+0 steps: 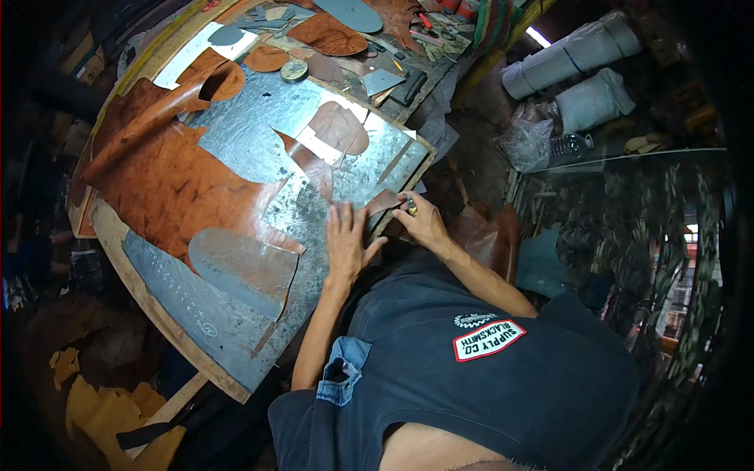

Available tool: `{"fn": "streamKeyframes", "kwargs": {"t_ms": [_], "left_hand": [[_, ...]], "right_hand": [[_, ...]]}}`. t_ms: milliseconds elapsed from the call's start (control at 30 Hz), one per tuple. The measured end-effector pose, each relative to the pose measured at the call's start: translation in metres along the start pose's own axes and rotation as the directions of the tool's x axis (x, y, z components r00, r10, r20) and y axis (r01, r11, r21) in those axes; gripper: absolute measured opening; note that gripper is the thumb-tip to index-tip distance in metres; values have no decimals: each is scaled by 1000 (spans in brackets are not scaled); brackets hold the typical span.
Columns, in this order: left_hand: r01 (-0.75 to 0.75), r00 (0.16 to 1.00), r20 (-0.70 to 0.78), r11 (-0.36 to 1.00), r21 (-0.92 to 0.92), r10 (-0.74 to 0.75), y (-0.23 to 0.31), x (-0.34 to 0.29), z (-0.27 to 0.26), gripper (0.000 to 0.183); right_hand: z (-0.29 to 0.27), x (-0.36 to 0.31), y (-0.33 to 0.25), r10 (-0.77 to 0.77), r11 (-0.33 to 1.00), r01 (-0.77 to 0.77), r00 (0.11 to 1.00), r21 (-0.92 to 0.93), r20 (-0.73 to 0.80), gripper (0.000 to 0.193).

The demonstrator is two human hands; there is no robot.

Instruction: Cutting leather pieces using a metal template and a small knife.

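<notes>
My left hand (348, 242) lies flat on the metal-topped table (255, 149) near its edge, fingers stretched out and thumb apart. Its fingertips are beside a small brown leather strip (382, 201). The fingers of my right hand (425, 223) are closed on the far end of that strip, at the table's edge. A small gold-coloured thing shows at those fingers; I cannot tell whether it is a ring. To the left spreads a large reddish-brown leather hide (169, 169) with cut edges. A narrow brown leather offcut (310, 163) lies just beyond my left hand.
A grey sole-shaped template (239, 263) rests on leather at the near left. A round tin (294, 71), dark block (408, 88) and leather pieces (334, 35) crowd the far side. Wrapped rolls (572, 56) and a plastic bottle (571, 144) are off to the right.
</notes>
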State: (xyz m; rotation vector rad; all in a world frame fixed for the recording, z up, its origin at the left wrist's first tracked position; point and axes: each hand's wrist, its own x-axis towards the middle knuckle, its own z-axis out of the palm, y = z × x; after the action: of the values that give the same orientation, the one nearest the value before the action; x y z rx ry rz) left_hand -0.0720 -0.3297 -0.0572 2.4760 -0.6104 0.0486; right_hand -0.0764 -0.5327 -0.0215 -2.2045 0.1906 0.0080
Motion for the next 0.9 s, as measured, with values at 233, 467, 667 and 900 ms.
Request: {"fn": "streamKeyframes", "kwargs": {"t_ms": [233,467,667,900], "left_hand": [[-113,993,11,991,-69,114,8,-3,7,70],[-175,980,48,953,-247,192,27,5,0,67],[-176,977,11,827,-534,215,40,16,-20,56],[-65,989,-145,848,-527,-14,12,33,-44,38]], "right_hand": [[14,-2,23,351,736,-347,930,581,111,43],[5,4,47,477,493,-476,848,728,232,35],[-47,-8,70,374,660,-415,904,626,205,22],[-159,6,208,709,704,-584,549,403,-443,29]]}}
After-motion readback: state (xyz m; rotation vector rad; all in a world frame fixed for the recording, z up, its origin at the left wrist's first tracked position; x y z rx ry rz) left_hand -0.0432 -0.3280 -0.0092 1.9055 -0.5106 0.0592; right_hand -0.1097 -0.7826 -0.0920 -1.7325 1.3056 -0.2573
